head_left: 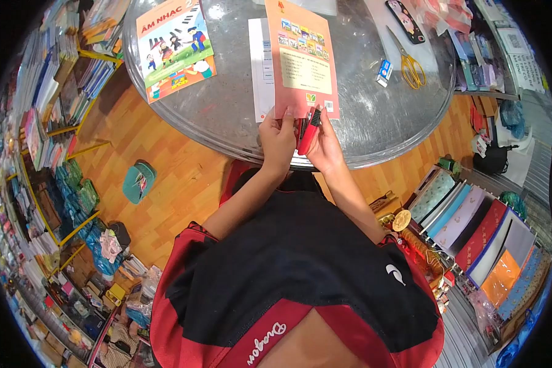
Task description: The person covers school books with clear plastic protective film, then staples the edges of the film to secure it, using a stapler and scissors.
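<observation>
A pink booklet (305,67) with small pictures and a barcode on its cover stands out over the near side of the round metal table. My left hand (277,140) pinches its lower edge, thumb on the cover. In my right hand (326,148) is a red and black stapler (311,130), its jaw end right at the booklet's bottom edge. A white printed sheet (262,73) shows along the booklet's left side, partly hidden behind it.
On the round table (227,98) lie a music book (173,46) at left, and yellow-handled scissors (412,69), a small blue-white box (384,72) and a phone (405,21) at right. Crowded shelves (55,122) line the left; a teal bin (139,182) stands on the floor.
</observation>
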Action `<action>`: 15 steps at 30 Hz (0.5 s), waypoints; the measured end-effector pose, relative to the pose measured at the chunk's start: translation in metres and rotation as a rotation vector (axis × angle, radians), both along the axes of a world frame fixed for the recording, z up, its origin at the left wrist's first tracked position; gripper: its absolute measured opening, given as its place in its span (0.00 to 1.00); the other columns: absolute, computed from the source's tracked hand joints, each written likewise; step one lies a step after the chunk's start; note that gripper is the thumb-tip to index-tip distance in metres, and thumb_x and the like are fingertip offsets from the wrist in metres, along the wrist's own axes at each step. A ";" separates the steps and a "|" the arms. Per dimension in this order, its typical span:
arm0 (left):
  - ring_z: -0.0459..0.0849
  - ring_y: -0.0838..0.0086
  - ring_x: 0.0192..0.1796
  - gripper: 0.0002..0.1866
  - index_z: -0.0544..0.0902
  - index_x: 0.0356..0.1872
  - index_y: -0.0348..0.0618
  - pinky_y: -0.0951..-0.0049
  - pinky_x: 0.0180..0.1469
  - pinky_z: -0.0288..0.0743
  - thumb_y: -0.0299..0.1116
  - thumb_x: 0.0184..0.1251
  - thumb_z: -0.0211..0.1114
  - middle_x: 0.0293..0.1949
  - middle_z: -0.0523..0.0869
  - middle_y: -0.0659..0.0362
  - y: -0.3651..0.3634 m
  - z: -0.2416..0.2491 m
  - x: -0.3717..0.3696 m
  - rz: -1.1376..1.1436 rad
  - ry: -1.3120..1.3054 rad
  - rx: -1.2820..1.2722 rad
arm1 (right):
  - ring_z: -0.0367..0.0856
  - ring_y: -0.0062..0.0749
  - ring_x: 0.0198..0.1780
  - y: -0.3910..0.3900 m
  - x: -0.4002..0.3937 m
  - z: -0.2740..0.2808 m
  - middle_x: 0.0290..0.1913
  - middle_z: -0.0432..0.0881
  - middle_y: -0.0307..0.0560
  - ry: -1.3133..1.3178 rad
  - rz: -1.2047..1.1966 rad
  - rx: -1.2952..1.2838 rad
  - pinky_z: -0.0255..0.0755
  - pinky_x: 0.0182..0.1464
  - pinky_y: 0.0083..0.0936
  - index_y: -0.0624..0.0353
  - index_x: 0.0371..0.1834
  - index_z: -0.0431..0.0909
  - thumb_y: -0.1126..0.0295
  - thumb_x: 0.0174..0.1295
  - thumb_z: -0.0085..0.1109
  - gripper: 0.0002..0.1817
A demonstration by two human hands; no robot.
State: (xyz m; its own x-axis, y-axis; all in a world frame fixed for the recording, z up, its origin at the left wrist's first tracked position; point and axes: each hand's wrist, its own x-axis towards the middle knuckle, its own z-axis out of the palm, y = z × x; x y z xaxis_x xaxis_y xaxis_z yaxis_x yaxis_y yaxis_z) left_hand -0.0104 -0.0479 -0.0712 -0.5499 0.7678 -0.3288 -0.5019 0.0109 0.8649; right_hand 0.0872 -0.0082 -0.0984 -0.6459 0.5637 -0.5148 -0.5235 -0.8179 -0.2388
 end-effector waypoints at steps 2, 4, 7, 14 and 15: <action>0.71 0.86 0.23 0.08 0.75 0.36 0.35 0.85 0.23 0.64 0.29 0.65 0.51 0.25 0.76 0.64 0.000 0.005 0.000 -0.008 -0.005 -0.038 | 0.77 0.29 0.33 0.000 -0.001 -0.001 0.34 0.78 0.43 -0.018 0.011 0.016 0.74 0.38 0.24 0.53 0.45 0.70 0.50 0.62 0.42 0.19; 0.69 0.87 0.21 0.08 0.74 0.35 0.36 0.86 0.20 0.62 0.30 0.65 0.51 0.23 0.75 0.65 -0.001 0.007 0.001 -0.021 -0.011 -0.077 | 0.77 0.29 0.31 0.001 -0.002 -0.003 0.32 0.78 0.43 -0.038 0.017 0.030 0.73 0.36 0.23 0.53 0.44 0.71 0.49 0.62 0.43 0.20; 0.68 0.87 0.19 0.08 0.74 0.34 0.36 0.86 0.19 0.61 0.31 0.65 0.51 0.21 0.73 0.66 -0.001 0.002 0.003 -0.034 -0.036 -0.046 | 0.75 0.29 0.28 0.003 -0.003 -0.010 0.30 0.77 0.43 -0.151 0.012 0.034 0.72 0.32 0.22 0.53 0.43 0.71 0.48 0.60 0.44 0.21; 0.74 0.84 0.25 0.08 0.74 0.39 0.35 0.84 0.25 0.66 0.29 0.65 0.51 0.27 0.79 0.62 0.000 0.001 0.000 -0.056 0.003 -0.061 | 0.73 0.25 0.26 0.002 -0.015 -0.025 0.27 0.74 0.39 -0.230 -0.033 0.028 0.68 0.26 0.22 0.53 0.39 0.71 0.49 0.57 0.51 0.19; 0.74 0.83 0.27 0.08 0.74 0.39 0.35 0.84 0.28 0.67 0.28 0.65 0.51 0.29 0.79 0.61 0.001 0.002 0.001 -0.012 0.021 -0.059 | 0.73 0.25 0.25 0.002 -0.019 -0.026 0.27 0.75 0.39 -0.183 -0.066 0.000 0.68 0.26 0.22 0.53 0.39 0.71 0.49 0.57 0.51 0.19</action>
